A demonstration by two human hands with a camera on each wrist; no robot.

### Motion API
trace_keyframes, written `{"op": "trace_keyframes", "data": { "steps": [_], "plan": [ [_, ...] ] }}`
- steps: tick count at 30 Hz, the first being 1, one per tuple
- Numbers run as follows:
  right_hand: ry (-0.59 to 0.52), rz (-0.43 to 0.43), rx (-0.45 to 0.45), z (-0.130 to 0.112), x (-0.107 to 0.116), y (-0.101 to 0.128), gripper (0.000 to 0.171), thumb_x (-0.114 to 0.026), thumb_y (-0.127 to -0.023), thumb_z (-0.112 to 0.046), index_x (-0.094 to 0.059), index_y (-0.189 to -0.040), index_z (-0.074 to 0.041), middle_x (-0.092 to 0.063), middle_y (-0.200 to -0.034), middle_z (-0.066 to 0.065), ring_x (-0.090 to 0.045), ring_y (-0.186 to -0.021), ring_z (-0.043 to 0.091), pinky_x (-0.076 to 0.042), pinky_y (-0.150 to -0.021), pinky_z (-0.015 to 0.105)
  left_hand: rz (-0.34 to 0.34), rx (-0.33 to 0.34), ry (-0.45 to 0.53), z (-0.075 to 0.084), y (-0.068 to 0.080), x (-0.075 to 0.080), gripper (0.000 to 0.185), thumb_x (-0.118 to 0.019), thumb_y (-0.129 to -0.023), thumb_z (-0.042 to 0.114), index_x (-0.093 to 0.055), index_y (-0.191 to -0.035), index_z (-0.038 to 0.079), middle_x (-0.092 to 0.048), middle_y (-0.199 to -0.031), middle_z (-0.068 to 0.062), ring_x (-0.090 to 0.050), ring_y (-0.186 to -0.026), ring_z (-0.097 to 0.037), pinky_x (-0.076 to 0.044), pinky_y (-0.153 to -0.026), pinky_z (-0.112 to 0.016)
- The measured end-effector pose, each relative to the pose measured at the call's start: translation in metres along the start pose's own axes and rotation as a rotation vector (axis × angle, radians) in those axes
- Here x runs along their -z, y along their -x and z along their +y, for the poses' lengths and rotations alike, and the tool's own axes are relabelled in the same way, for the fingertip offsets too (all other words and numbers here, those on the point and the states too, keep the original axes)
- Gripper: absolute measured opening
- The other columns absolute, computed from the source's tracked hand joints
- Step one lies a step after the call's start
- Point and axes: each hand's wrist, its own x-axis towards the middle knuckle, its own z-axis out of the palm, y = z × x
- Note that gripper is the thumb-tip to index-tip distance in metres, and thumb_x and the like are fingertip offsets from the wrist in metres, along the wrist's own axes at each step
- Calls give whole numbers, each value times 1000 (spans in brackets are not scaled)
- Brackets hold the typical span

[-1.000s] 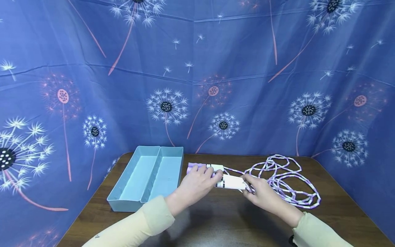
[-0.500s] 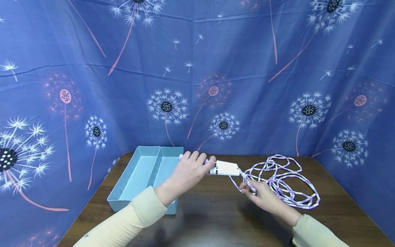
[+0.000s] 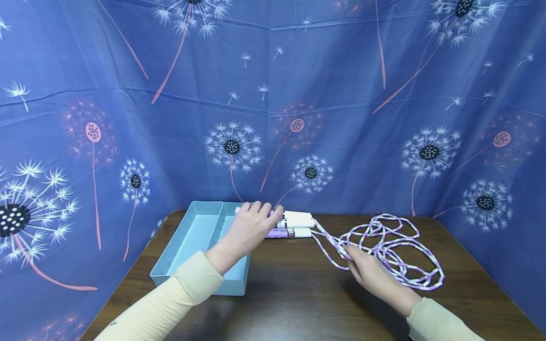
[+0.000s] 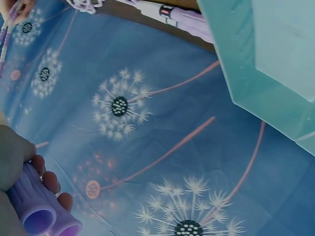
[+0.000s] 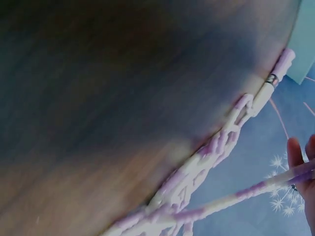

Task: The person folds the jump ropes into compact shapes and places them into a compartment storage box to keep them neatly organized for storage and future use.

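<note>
1. The left hand (image 3: 249, 227) has its fingers curled round the two purple-and-white handles (image 3: 292, 225) of a skipping rope, holding them side by side near the back edge of the tabletop (image 3: 298, 303), just beside the right wall of the blue tray (image 3: 200, 279).
2. The left wrist view shows the open purple ends of both handles (image 4: 42, 216) poking out of that grip.
3. The right hand (image 3: 368, 272) pinches the beaded rope (image 3: 328, 244) a little way along from the handles; the rest lies in loose loops (image 3: 396, 251) toward the right edge of the tabletop.
4. Risk: the loops overlap one another, so pulling the handles toward the tray could probably drag them into a knot.
5. Risk: the two handles are held only by one hand's fingers, so a tug from the trailing rope might slip one free.
6. Risk: rope hanging over the tray's wall could spill back out.
</note>
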Motion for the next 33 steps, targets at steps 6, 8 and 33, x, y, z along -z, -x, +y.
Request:
{"op": "trace_keyframes", "data": {
  "steps": [6,8,33],
  "plan": [
    [128,-21,50,4,6,3,42,-20,-104,-23,-55,-113,-1,-65,-97,16,-67,-82,28,-53,-66,40,-43,27,-2,-8,7,-5,28,-43,-88,0,-52,-111,14,-52,-75,-3,-53,-64,-21,-40,-55,-31],
    [183,-25,62,5,9,2,37,-22,-102,-17,-54,-114,-3,-64,-96,17,-66,-79,30,-53,-62,42,-77,37,0,-9,9,-6,30,-47,-87,-1,-52,-113,13,-53,-77,-4,-56,-67,-22,-43,-57,-32],
    [378,35,226,17,31,-18,29,-25,-97,-8,-53,-98,2,-50,-77,9,-51,-60,24,-41,-48,36,-188,148,-15,-21,29,-27,30,-55,-87,3,-51,-116,12,-61,-84,-7,-60,-68,-25,-37,-49,-32]
  ]
}}
